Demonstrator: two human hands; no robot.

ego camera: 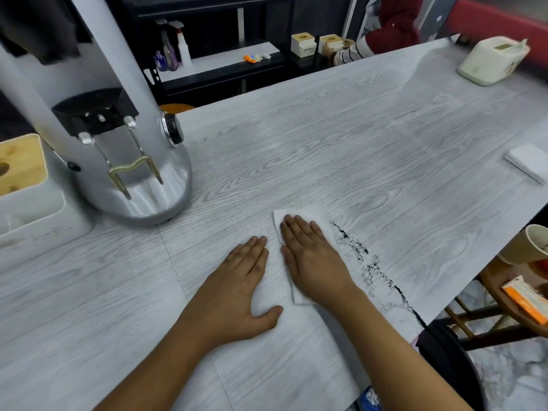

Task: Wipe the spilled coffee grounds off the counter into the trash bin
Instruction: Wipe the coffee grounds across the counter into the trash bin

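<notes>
Both hands lay flat at lower centre: left hand (pixel 237 289) empty, right hand (pixel 314 259) pressing a white paper towel (pixel 311 215), while coffee grounds (pixel 370 268) streaked diagonally just right, toward the black trash bin (pixel 450 360) below the counter (pixel 355 137) edge.

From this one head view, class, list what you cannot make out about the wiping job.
- Trash bin: only a dark rim shows below the counter edge; its inside is cut off.
- Tissue: mostly hidden under the right hand, so any grounds beneath are unseen.
- Coffee grounds: the trail's end is lost at the counter edge.
- Paper cup: cropped by the frame's right edge.
</notes>
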